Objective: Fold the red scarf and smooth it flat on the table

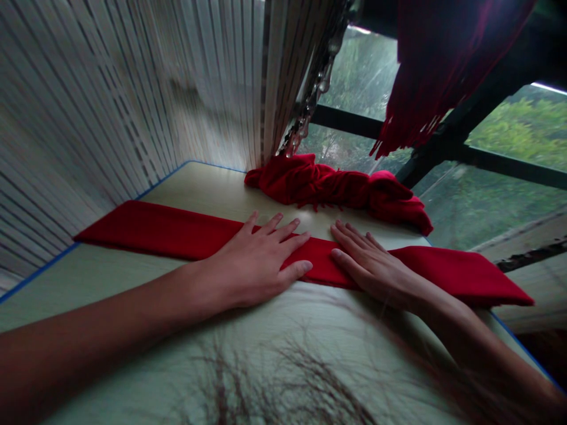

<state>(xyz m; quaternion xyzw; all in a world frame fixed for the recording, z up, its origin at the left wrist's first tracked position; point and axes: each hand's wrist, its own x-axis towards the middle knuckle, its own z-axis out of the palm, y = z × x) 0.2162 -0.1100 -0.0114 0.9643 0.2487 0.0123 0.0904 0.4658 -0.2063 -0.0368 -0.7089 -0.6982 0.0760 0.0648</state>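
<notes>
Fingers (pixel 277 231) of the left hand (pixel 250 268) splay wide and lie flat, while those of the right hand (pixel 374 268) sit narrower, close together; neither hand closes on anything. Both hands press palm-down on a long red cloth band (pixel 177 235), its soft, matte, felt-like fabric folded into a flat strip across a pale laminated tabletop (pixel 221 195). Both reach just past the band's far edge onto the laminate, and a short stretch of red shows between them. The band narrows to a point at each end, its left tip near the tabletop's blue-taped edge (pixel 39 271).

Beyond the band, a bunched red fringed scarf (pixel 336 189) lies twisted in a lumpy roll along the back of the tabletop, a thin strip of laminate away from the fingertips. Another red fringed cloth (pixel 438 71) hangs above it, in front of a dark-framed window (pixel 500 153) with green foliage outside. A pale striped curtain (pixel 110 118) walls off the left side, and a strand of glass beads (pixel 310 100) hangs at its edge. Blurred wisps of hair (pixel 283 378) cross the near foreground.
</notes>
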